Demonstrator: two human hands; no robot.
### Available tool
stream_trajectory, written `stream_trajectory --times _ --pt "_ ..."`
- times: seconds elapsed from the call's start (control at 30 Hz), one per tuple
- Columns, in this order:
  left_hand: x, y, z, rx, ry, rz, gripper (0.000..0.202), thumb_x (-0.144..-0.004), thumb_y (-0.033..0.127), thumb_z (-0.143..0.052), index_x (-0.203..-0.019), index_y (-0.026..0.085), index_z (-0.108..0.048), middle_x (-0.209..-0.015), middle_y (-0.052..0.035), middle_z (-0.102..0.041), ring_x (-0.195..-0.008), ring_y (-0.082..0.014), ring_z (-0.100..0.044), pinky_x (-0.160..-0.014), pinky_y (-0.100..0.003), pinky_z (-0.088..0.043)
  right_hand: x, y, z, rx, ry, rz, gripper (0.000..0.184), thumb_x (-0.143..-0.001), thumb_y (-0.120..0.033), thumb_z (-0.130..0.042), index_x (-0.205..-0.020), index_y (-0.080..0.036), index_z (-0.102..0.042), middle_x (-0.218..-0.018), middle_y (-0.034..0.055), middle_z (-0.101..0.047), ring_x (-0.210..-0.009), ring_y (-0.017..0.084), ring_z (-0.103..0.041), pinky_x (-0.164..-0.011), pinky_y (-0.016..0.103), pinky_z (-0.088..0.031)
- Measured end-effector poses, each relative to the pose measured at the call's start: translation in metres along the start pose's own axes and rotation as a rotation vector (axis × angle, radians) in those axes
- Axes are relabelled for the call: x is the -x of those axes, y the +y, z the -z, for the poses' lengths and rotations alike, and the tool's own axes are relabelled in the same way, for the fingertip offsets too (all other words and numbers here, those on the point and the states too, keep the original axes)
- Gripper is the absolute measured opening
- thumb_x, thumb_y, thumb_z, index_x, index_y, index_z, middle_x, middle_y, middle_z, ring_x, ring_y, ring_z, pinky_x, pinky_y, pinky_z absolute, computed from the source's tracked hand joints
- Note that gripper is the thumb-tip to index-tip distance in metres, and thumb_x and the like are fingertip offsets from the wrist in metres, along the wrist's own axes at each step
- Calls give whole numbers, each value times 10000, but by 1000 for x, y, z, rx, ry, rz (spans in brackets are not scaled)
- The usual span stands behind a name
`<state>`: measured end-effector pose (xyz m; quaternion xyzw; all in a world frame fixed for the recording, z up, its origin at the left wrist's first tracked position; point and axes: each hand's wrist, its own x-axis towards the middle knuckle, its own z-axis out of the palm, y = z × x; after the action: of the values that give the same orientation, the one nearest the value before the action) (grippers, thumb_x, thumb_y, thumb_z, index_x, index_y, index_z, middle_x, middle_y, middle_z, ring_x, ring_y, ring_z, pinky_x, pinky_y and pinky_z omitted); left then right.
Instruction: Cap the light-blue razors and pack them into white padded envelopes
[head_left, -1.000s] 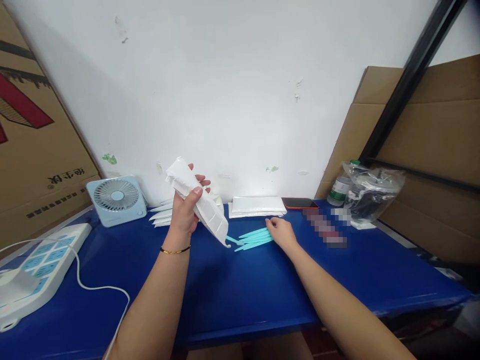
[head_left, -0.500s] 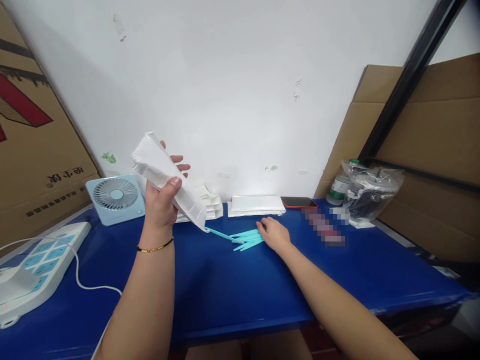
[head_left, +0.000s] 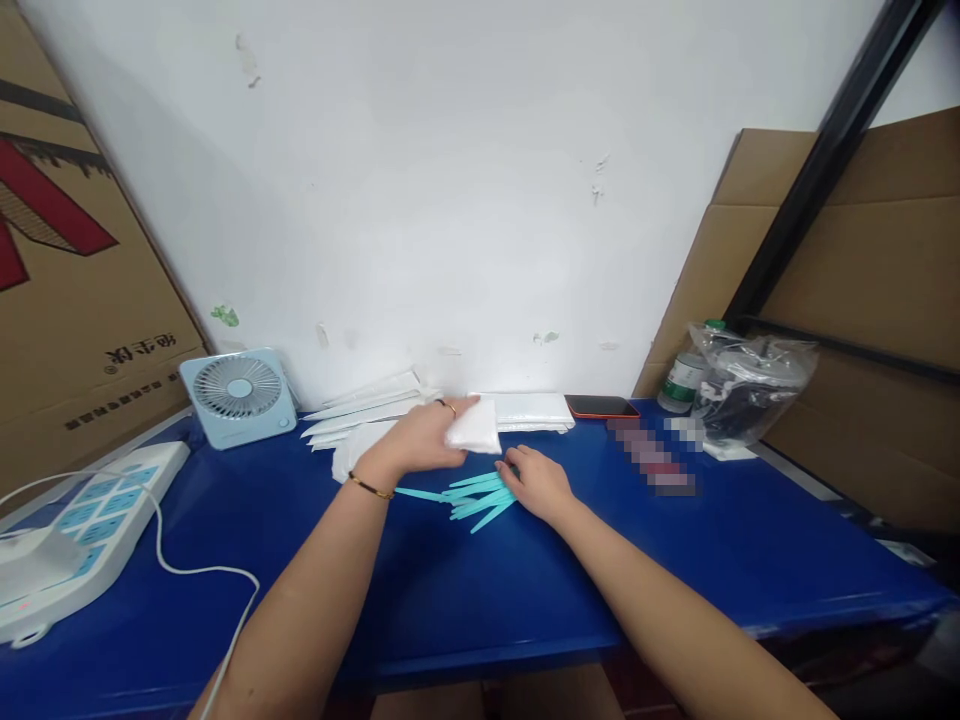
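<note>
Right of the light-blue square plastic fan (head_left: 240,397), the left hand (head_left: 426,438) clasped a long white glossy packet (head_left: 477,428); farther right, the right hand's (head_left: 541,485) curled fingers touched slim turquoise sticks (head_left: 484,490), grip unclear.

Blue surface (head_left: 465,610), glossy, runs along the wall. On it, left to right: white power strip (head_left: 105,535) with cable (head_left: 195,571), light-blue fan (head_left: 240,398), loose pile of white packets (head_left: 352,412), fanned turquoise sticks (head_left: 480,497) mid-surface, neat white stack (head_left: 536,411), phone (head_left: 602,407), pixelated patch (head_left: 652,458), green-capped bottle (head_left: 681,383), clear bag (head_left: 757,385) with something dark inside.
</note>
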<state>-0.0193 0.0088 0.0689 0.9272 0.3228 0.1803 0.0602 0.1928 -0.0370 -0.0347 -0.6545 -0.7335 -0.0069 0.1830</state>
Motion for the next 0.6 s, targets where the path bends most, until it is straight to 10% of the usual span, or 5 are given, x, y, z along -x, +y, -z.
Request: stream_trajectory --times 0.17,0.37,0.6 --pt "6 -32 -46 -347 -295 184 819 -588 221 -619 -1368 216 -369 -1144 -110 -601 -1016 -294 -572 -848 -383 -446 1 -1 3 -48 -28 -8 311 -927 -433 -371 -840 -215 -576 -854 15 -593 -762 139 -547 -542 234 -283" --pt "20 -24 -39 -207 -163 188 628 -632 257 -631 -1244 210 -499 -1252 -103 -526 -1122 -262 -504 -906 -325 -416 -4 24 13 -414 -188 64 287 -884 -350 -423 -843 -195 -662 -835 25 -633 -723 135 -557 -612 229 -376" --pt "32 -7 -43 -157 -414 349 284 -597 51 -527 -800 202 -655 -847 -56 -654 -744 -205 -599 -596 -265 -414 -6 39 21 -650 -322 -13 266 -768 -352 -566 -891 -167 -710 -685 10 -641 -561 115 -498 -531 224 -370"
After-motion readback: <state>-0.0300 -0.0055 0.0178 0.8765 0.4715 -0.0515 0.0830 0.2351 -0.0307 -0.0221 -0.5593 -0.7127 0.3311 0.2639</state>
